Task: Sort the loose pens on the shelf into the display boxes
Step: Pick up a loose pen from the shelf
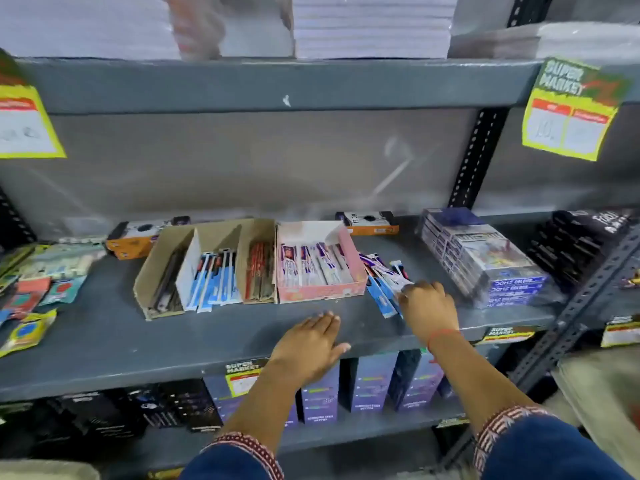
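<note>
A pile of loose packaged pens [382, 278] lies on the grey shelf [104, 341], just right of a pink display box [349, 261] that holds purple and white pen packs. Left of it stands a brown cardboard display box [152, 268] with three compartments: dark pens, blue and white packs, red pens. My right hand [427, 306] rests on the near end of the loose pile, its fingers curled over the packs. Flat on the shelf's front part, my left hand [311, 344] holds nothing and its fingers are spread.
A stack of shrink-wrapped blue boxes [485, 258] sits right of the loose pens, with black boxes [581, 240] beyond. Orange and black boxes [370, 223] stand behind the display boxes. Carded items [38, 282] lie at the left. Price tags hang from the upper shelf.
</note>
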